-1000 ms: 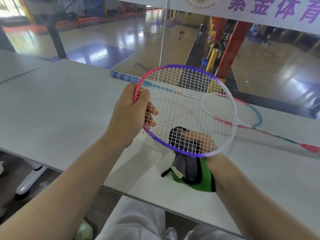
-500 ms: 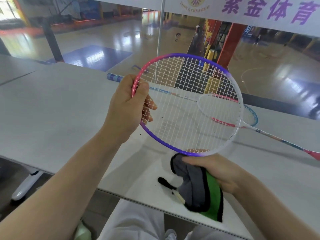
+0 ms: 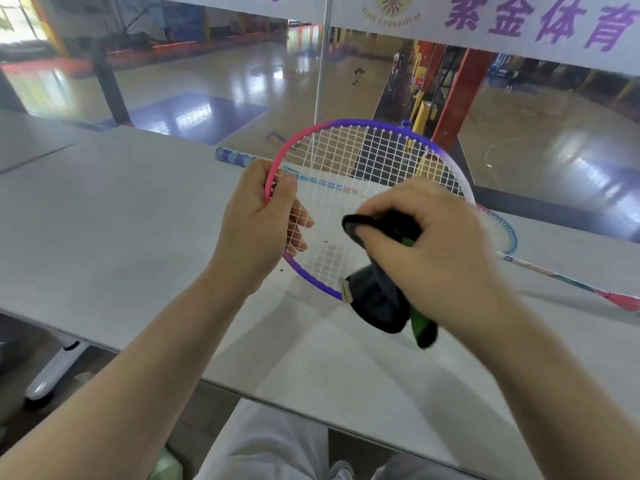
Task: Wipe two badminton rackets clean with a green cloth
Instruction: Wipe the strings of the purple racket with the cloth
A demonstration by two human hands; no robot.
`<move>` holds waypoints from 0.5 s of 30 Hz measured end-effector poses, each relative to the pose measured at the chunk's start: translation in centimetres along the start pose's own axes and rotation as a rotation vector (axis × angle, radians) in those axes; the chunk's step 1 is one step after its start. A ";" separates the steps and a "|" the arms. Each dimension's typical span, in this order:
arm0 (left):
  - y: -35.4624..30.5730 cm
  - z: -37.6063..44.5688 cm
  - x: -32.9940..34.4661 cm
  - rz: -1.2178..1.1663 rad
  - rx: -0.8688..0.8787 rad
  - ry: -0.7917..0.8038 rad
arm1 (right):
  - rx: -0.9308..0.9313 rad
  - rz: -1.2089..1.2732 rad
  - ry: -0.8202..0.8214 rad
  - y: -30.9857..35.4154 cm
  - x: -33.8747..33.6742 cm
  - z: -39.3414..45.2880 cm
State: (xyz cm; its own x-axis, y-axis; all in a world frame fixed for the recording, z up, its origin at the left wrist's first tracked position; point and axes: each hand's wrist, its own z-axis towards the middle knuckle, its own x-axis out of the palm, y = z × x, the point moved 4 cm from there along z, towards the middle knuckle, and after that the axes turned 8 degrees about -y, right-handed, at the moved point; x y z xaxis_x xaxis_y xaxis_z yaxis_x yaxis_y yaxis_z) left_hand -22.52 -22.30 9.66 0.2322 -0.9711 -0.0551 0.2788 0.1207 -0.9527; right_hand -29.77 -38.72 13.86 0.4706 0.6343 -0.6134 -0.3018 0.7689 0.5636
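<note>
Banner (image 3: 485, 26) overhead reads "GYMNASIUM"; your left hand (image 3: 256, 223) clamps the pink-purple racket (image 3: 363, 161) rim above the table (image 3: 104, 220); your right hand (image 3: 426, 244) grips the green cloth (image 3: 381, 299) against its white strings; second racket (image 3: 509, 237) lies behind.

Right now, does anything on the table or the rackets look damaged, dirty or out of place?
Small dark specks lie scattered on the grey table beside and under the held racket, like loose grit. Strings and frame show no visible damage.

R hand (image 3: 436, 251) w/ cloth (image 3: 377, 299) now up on strings of held racket (image 3: 363, 161), no longer below frame.
</note>
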 end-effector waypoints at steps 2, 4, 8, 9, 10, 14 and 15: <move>0.1 -0.1 0.1 0.006 0.003 -0.001 | -0.102 -0.131 -0.032 0.6 1.3 -0.1; 0.2 -0.2 0.1 0.004 0.003 -0.003 | -0.152 -0.204 -0.010 0.7 2.4 -0.3; 0.7 -0.2 0.0 0.005 -0.015 -0.003 | -0.235 -0.287 0.054 0.7 3.6 -0.9; 0.8 -0.2 0.0 0.010 -0.019 -0.001 | -0.254 -0.304 0.065 0.7 3.8 -1.1; 0.9 -0.2 0.1 0.015 -0.025 0.001 | -0.278 -0.318 0.065 0.6 3.9 -1.2; 1.3 -0.1 0.2 0.023 -0.062 -0.005 | -0.348 -0.330 0.065 0.4 4.0 -1.8; 1.4 -0.1 0.2 0.022 -0.069 -0.008 | -0.347 -0.334 0.070 0.4 4.1 -2.0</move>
State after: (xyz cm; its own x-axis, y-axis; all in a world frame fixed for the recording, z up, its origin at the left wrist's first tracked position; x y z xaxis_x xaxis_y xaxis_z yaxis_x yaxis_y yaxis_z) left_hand -22.19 -22.33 8.25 0.2451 -0.9667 -0.0737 0.2093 0.1270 -0.9696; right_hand -29.63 -35.67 10.48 0.5356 0.3426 -0.7719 -0.4081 0.9052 0.1186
